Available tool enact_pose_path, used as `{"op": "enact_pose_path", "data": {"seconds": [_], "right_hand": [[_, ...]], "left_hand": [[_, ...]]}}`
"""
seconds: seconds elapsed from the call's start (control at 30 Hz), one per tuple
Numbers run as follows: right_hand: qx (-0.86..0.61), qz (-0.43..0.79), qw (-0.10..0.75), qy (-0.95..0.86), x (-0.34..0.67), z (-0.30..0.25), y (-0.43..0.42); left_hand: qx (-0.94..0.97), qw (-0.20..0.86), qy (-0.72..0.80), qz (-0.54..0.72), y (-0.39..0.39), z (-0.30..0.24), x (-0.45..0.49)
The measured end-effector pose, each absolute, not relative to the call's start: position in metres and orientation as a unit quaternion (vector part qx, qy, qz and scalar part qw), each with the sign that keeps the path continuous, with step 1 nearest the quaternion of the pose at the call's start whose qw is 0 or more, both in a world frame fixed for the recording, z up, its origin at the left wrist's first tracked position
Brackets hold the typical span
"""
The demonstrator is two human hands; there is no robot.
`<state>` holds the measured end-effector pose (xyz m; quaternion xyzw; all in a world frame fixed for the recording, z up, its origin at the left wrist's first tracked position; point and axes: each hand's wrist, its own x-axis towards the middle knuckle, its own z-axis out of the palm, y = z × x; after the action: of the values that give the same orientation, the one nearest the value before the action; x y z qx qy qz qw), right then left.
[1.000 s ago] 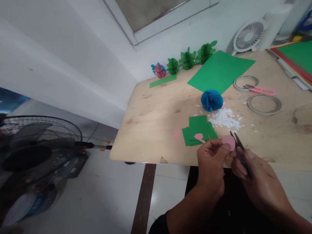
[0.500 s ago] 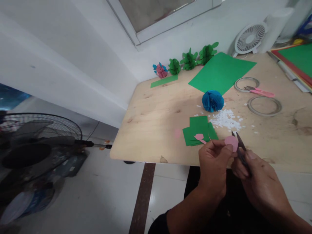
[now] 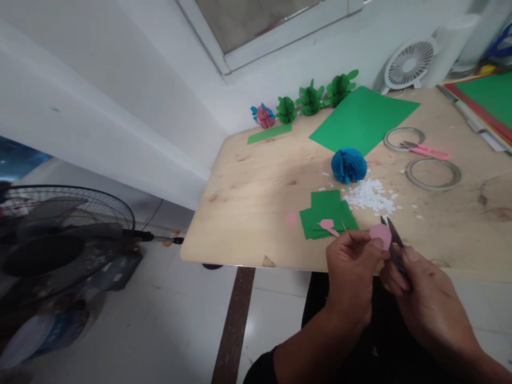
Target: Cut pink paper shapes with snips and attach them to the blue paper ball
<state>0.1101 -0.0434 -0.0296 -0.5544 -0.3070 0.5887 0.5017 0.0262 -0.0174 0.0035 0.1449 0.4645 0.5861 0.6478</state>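
Observation:
Between thumb and fingers, my left hand [image 3: 352, 272] pinches a rounded piece of pink paper [image 3: 380, 234]. My right hand [image 3: 424, 282] is closed around dark scissors [image 3: 396, 242], whose blades stand apart at the right edge of the pink piece. The scissor handles are mostly hidden by my fingers. Left of my hands, small pink paper scraps [image 3: 327, 224] lie on a stack of green paper pieces [image 3: 325, 201]. Beyond the scissors is a scatter of tiny white paper bits [image 3: 372, 196], with a blue paper ball [image 3: 349, 166] behind it.
On the wooden table [image 3: 248, 213], two tape rolls [image 3: 433, 174] and pink snips [image 3: 432, 152] lie to the right. A green sheet [image 3: 364, 120], folded-paper figures [image 3: 311, 100] and a small white fan [image 3: 410, 63] are at the back. A black floor fan [image 3: 64, 234] stands left.
My hands keep almost the same position. The scissor blades are slightly wider apart, and the pink piece has shifted very little.

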Motion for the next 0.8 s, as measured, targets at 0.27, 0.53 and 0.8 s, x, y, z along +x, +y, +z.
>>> {"op": "enact_pose_path", "data": {"seconds": [0.27,0.53,0.8], "right_hand": [[-0.563,0.585,0.500,-0.301,0.1124,-0.0294,-0.0442],[-0.552,0.598,0.502,-0.293,0.1129,-0.0333,-0.0475],[-0.567,0.586,0.490,-0.308,0.1092,-0.0305,-0.0467]], "left_hand": [[0.165,0.640,0.476,0.580,-0.0168,0.0032,0.0241],[0.149,0.627,0.471,0.602,-0.0176,0.0038,0.0250],[0.107,0.626,0.463,0.619,-0.0202,0.0043,0.0313]]}}
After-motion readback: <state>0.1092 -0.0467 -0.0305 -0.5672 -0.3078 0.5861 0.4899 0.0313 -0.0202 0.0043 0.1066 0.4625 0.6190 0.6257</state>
